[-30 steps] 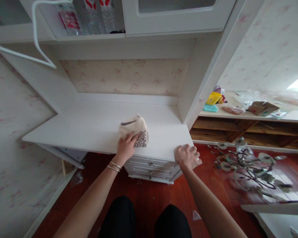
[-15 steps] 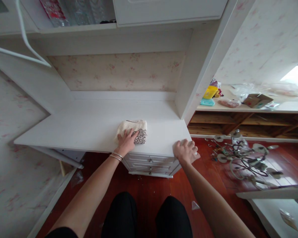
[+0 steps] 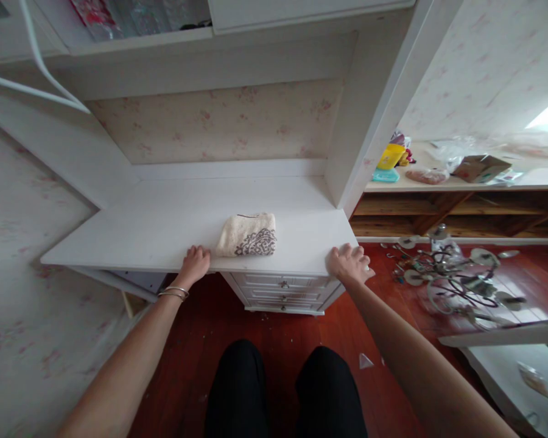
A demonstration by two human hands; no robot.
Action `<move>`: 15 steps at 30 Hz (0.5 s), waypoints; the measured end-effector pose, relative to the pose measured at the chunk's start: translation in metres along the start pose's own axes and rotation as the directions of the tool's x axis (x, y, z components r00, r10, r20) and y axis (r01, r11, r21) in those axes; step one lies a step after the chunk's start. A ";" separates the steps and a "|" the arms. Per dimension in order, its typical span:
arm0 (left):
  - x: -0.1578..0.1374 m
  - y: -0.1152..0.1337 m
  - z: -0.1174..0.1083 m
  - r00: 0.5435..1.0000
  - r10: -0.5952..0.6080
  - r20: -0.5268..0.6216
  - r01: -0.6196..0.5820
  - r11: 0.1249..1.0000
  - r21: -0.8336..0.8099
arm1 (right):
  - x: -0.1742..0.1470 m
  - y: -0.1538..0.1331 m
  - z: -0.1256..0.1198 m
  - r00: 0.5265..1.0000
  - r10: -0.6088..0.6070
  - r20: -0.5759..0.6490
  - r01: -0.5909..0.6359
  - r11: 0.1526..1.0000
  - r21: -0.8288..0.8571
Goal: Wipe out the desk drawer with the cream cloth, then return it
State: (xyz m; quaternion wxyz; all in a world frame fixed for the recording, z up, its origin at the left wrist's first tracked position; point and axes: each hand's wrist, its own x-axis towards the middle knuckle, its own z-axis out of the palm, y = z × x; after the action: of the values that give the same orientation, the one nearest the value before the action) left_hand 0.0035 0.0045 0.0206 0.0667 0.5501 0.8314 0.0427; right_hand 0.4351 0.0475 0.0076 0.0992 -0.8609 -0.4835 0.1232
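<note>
A folded cream towel [image 3: 249, 235] with a brown scroll pattern lies on the white desk [image 3: 173, 207], and neither hand touches it. Just left of the towel, my left hand [image 3: 196, 263] grips the desk's front edge, fingers bent on top; two bracelets circle that wrist. My right hand [image 3: 349, 263] holds the desk's front right corner with its fingers curled over the edge. The undersides of both grips are hidden. Beneath the desktop, between my hands, is a white drawer unit [image 3: 283, 291] with small knobs.
A shelf cabinet [image 3: 155, 45] rises above the desk. At right, a low wooden shelf [image 3: 393, 210] carries a yellow container [image 3: 390, 156], a cardboard box [image 3: 481, 168] and plastic bags. A chandelier [image 3: 466, 277] lies on the red floor. White furniture [image 3: 506, 371] stands at lower right.
My left hand has left the towel and moved left to the desk's front edge. My right hand stays at the corner. The whole view has shifted slightly.
</note>
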 end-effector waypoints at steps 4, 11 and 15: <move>0.002 0.014 0.013 0.995 -0.066 -0.069 0.067 0.998 0.019 | 0.012 0.008 -0.002 0.982 -0.018 0.187 0.020 1.000 -0.005; -0.010 0.037 0.030 0.935 -0.121 -0.332 0.150 0.987 0.062 | 0.015 0.018 0.000 0.973 -0.135 0.186 0.157 0.982 -0.106; -0.009 0.035 0.029 0.944 -0.124 -0.307 0.155 0.985 0.077 | 0.011 0.017 0.001 0.977 -0.158 0.143 0.177 0.975 -0.133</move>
State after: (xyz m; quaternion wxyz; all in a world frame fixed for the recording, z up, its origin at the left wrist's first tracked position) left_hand 0.0434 0.0102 -0.0026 -0.0854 0.4796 0.8697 0.0794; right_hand 0.4540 0.0485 0.0000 0.0143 -0.8120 -0.5676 0.1352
